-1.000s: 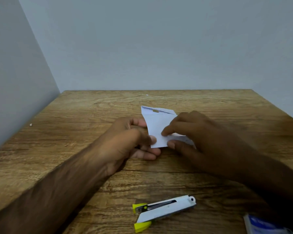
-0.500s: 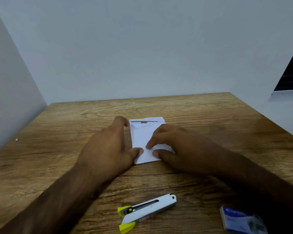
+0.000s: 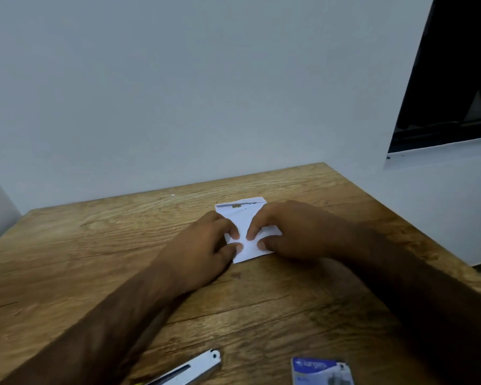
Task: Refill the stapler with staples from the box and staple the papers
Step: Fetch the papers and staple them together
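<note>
Left hand (image 3: 203, 245) moved onto papers (image 3: 243, 218) on wooden table (image 3: 95, 245).

The blue staple box (image 3: 321, 370) bears the brand name "Kangaro" in white letters.
</note>
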The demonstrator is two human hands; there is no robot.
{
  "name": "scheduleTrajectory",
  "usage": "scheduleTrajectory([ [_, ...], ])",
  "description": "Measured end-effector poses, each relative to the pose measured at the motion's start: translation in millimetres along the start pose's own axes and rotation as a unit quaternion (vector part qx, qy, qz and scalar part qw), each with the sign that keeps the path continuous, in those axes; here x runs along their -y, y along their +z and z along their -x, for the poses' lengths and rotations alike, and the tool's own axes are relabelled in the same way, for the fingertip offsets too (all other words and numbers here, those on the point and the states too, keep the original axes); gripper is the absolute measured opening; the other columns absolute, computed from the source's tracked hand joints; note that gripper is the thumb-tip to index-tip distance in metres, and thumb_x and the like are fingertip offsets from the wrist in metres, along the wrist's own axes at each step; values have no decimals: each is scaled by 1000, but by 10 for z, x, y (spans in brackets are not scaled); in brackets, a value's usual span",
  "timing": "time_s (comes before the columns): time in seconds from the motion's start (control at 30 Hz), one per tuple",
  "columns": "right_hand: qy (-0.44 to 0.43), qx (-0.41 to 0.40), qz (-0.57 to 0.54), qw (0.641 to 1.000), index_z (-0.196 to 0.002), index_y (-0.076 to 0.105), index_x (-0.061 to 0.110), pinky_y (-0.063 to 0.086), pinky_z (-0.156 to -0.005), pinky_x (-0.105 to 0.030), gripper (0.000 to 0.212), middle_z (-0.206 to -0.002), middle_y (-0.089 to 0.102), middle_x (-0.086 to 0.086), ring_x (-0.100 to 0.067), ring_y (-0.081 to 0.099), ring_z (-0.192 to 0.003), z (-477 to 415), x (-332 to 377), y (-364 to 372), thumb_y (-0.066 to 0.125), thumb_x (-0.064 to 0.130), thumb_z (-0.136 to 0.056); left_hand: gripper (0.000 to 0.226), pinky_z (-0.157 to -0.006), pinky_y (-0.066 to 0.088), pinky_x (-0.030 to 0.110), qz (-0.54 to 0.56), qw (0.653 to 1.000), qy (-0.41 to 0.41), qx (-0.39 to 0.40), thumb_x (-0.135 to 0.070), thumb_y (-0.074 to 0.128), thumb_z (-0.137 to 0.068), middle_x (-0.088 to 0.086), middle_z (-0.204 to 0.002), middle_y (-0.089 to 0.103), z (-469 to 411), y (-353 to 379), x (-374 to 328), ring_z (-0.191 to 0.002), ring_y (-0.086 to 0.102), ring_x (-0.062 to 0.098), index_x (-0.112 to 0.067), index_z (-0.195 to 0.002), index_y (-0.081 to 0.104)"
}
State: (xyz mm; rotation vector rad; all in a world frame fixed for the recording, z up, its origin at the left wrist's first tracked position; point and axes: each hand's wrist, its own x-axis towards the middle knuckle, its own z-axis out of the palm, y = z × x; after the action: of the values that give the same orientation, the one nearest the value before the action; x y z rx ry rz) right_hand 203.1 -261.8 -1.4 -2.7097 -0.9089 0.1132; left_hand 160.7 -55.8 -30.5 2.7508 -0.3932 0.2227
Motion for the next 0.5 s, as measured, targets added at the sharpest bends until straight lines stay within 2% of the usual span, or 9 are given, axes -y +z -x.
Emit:
scheduleTrajectory([
  [0.27, 103, -50, -4, 993, -109, 70, 40, 45, -100, -33, 24, -127, 64, 13, -12, 55, -119, 36, -799, -209, 63, 27, -89, 27, -91, 48, 35, -13, 1000, 22, 15, -40, 58, -95, -1, -117, 58, -896, 342, -536, -106, 57, 18, -24, -116, 63],
  [0.4, 138, -99, -12, 985, -114, 68, 37, 40, -93, -29, 27, -132, 61, 7, -16, 53, -121, 20, -1080, -186, 57, 24, -93, 24, -85, 46, 31, -9, 1000, 17, 18, -35, 59, -95, -2, -110, 57, -1287, 436, -716, -98, 54, 15, -20, -113, 65],
  [0.5, 170, -164, -3, 972, -111, 70, 36, 41, -93, -33, 26, -126, 64, 5, -18, 51, -120, -23, -1239, -145, 54, 25, -94, 19, -80, 48, 32, -3, 1000, 5, 12, -34, 60, -94, -5, -96, 57, -1508, 513, -775, -93, 57, 17, -20, -104, 67],
])
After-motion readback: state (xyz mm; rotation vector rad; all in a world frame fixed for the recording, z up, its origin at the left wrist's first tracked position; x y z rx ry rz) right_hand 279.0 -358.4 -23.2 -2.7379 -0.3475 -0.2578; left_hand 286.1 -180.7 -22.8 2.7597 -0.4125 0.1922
